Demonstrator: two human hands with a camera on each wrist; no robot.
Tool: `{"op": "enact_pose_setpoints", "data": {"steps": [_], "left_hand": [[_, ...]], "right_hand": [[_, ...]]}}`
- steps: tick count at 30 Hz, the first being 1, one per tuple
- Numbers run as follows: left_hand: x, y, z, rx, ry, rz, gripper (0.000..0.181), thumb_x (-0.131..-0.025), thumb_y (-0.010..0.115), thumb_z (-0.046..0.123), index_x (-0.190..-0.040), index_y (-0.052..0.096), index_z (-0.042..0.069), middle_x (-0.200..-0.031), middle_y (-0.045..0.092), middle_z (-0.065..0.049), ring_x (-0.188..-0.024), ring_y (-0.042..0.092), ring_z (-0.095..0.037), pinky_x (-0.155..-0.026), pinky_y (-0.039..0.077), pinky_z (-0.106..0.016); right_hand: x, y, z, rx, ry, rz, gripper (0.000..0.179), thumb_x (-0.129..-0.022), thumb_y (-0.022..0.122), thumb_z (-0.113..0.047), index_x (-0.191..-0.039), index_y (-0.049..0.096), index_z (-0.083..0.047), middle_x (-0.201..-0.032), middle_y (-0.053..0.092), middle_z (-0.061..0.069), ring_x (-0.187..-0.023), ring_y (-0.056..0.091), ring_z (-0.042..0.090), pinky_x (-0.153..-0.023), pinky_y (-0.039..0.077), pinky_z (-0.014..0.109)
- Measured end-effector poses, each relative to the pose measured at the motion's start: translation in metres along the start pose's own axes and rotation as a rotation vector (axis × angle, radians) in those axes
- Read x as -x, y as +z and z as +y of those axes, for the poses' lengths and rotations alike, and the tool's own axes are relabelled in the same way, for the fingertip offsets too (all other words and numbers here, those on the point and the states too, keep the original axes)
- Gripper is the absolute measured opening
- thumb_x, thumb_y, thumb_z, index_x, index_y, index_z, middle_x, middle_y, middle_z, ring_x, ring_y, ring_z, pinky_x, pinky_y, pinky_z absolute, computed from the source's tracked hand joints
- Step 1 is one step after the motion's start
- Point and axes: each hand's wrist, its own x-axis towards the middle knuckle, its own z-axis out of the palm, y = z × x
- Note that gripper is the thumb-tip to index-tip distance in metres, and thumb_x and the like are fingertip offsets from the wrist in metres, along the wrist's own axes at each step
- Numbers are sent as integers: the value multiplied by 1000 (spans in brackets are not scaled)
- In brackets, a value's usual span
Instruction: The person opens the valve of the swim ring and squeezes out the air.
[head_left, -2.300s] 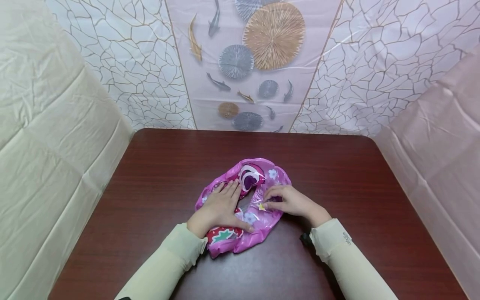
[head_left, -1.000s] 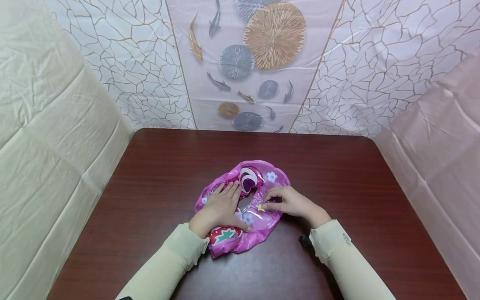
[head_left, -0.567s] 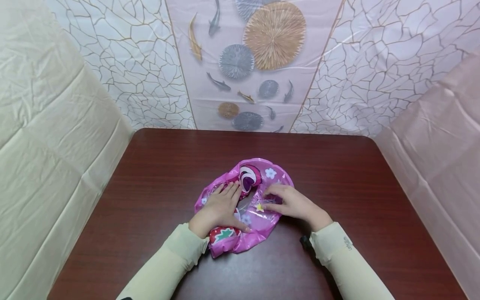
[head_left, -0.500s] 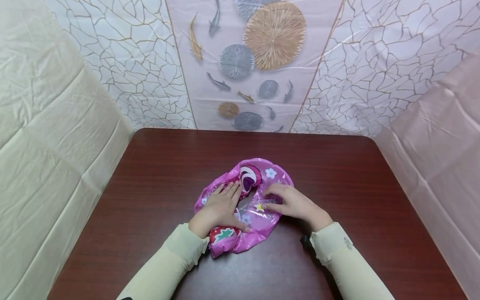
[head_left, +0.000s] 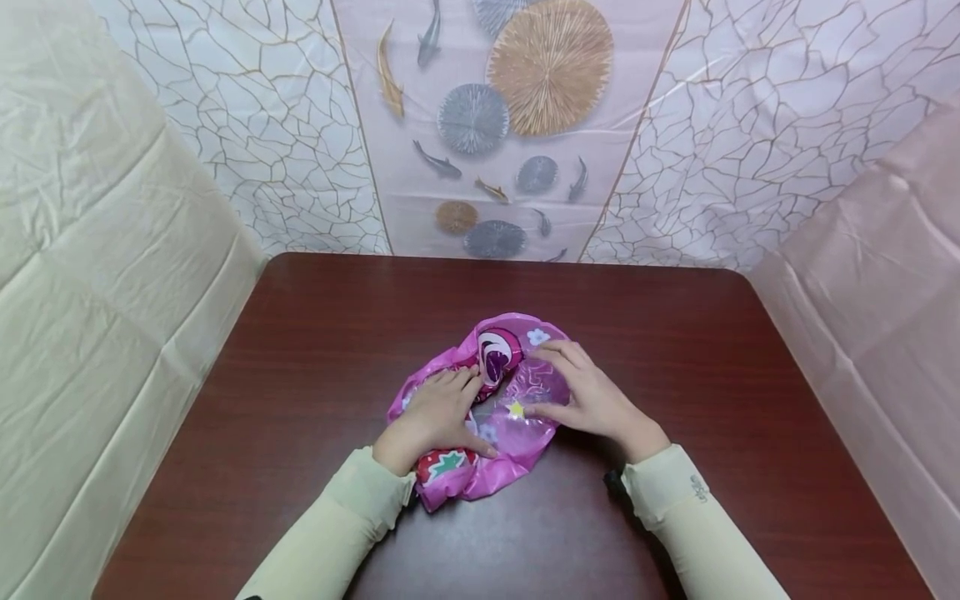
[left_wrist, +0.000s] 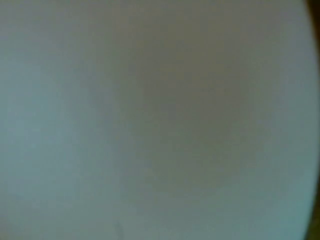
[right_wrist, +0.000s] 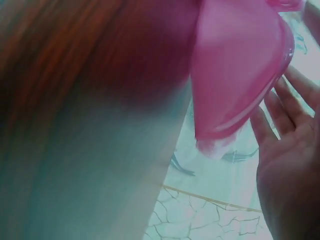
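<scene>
A limp, wrinkled pink inflatable ring lies near the middle of the table, printed with flowers, a strawberry, a yellow star and a large purple-and-white eye-like shape. My left hand rests on its left side, fingers spread and pointing away from me. On the ring's right side lies my right hand, its fingers extended over the clear plastic and its thumb near the star. In the right wrist view the pink plastic stands close to the fingers. The left wrist view is a grey blur.
The dark red-brown wooden table surrounds the ring on all sides. Behind it hangs a patterned cloth with fish and round shapes. Quilted pale cloth closes off the left and right sides.
My right hand's fingers were bent, with thumb and fingertips close together near the star; now they are straighter and reach further up the ring. The left hand has stayed nearly still.
</scene>
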Motion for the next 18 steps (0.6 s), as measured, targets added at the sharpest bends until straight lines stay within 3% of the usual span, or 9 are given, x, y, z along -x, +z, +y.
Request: {"op": "enact_pose_setpoints", "data": {"steps": [4,9,14,18], "left_hand": [[0,-1,-2,-26,31,21,123,-66,69,84,-158,31,13,-163,32,-9,-150,27,-30,-122,19,-45],[0,-1,-3,34,34,67,128,-67,68,84,-160,22,9,-157,41,-10,-145,36,-29,-121,22,-46],[-2,0,-2,84,44,152,132,-69,66,85,-163,1,18,-153,43,-12,-141,41,-31,-119,27,-50],[-5,2,-1,-2,95,215,130,-67,63,88,-163,8,20,-165,17,-12,-152,15,-34,-121,20,-52]], "right_hand": [[0,-1,1,18,23,-8,96,-75,82,-59,-152,43,-16,-149,40,2,-140,34,20,-113,39,45],[1,0,2,1,15,-43,93,-77,84,-51,-152,43,-14,-147,43,3,-136,41,20,-111,40,46],[0,4,3,-87,-42,-84,60,-83,84,-33,-129,58,-5,-124,60,7,-114,57,21,-100,51,42],[0,6,3,-129,-32,-161,34,-88,80,-28,-112,66,-9,-107,65,-2,-99,61,13,-91,55,33]]}}
